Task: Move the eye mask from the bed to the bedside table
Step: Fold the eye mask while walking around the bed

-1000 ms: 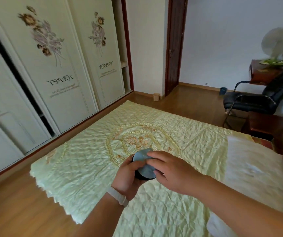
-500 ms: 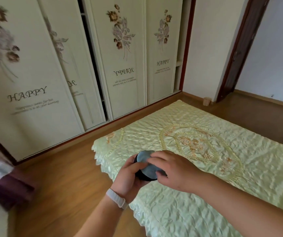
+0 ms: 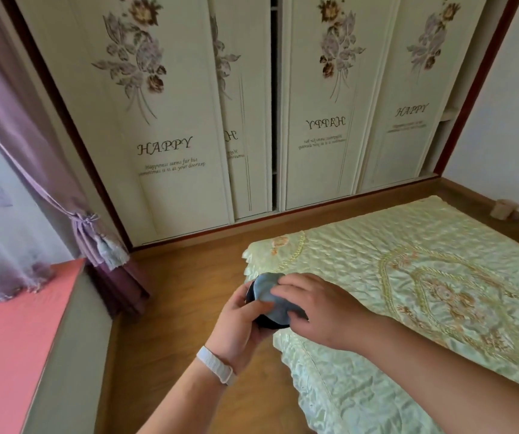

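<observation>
The eye mask [image 3: 267, 296], grey-blue satin with a black underside, is folded up between both of my hands in the air above the bed's near-left corner. My left hand [image 3: 239, 324], with a white wristband, cups it from below. My right hand [image 3: 317, 308] presses on it from above, fingers over the grey face. The bed [image 3: 424, 277] with its pale green embroidered cover fills the right side. No bedside table is in view.
A wardrobe [image 3: 173, 120] with sliding flower-printed doors lines the far wall. A purple curtain [image 3: 32, 136] hangs at left above a pink-topped ledge [image 3: 11, 339]. Bare wooden floor [image 3: 183, 292] lies between ledge and bed.
My view has swung left, away from the door and chair toward the wardrobe, curtain and ledge. Both hands keep the folded eye mask between them, now over the bed's corner.
</observation>
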The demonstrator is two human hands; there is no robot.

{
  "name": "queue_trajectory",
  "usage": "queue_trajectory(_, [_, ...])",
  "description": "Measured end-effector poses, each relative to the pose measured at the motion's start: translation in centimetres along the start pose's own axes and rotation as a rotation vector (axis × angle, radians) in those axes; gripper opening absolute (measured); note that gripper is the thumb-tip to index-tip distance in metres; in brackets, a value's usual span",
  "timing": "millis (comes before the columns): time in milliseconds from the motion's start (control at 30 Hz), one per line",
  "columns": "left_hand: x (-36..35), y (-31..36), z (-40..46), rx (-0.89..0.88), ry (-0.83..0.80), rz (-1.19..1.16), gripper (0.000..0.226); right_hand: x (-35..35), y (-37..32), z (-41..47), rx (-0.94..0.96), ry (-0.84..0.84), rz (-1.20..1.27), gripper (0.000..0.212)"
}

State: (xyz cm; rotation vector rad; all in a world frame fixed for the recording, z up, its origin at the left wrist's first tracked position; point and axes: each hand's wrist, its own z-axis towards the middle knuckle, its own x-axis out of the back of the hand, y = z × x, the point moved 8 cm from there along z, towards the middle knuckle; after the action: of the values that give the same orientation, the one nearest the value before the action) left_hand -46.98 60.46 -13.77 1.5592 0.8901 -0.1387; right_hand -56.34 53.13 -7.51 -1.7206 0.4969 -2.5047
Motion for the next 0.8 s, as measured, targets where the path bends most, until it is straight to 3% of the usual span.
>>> queue_trajectory(533, [0.9, 7.0, 18.6, -0.080, 0.188, 0.099, 0.052, -1.4, 15.3, 15.7, 0.080, 0.006, 0.163, 0.045])
queue_trajectory(800, [3.4, 10.6, 24.2, -0.130, 0.246, 0.082, 0.054, -2.4, 17.9, 23.2, 0.173, -0.019, 0.186, 0.044])
